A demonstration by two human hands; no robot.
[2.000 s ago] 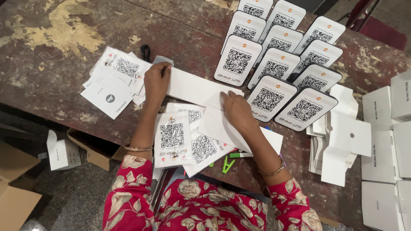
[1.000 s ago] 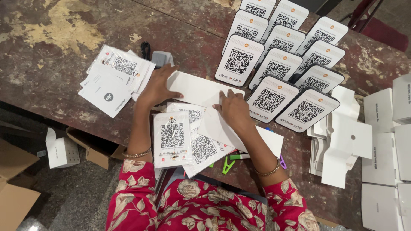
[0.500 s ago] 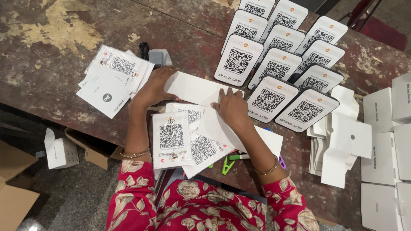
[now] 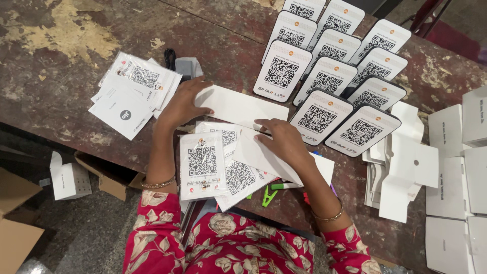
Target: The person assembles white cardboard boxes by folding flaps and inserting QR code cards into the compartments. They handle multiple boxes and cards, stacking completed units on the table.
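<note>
I am pressing my left hand (image 4: 183, 104), fingers spread, on the long white card strip (image 4: 238, 107), running ten to four; right hand (image 4: 284, 139), seemingly flat, at four o'clock.

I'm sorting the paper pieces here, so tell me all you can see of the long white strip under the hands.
The long white strip looks like plain, blank card, lying flat and slanted on the worn table. The left hand covers its left end; the right hand rests by its lower right edge. Its lower edge overlaps the code-printed sheets.
</note>
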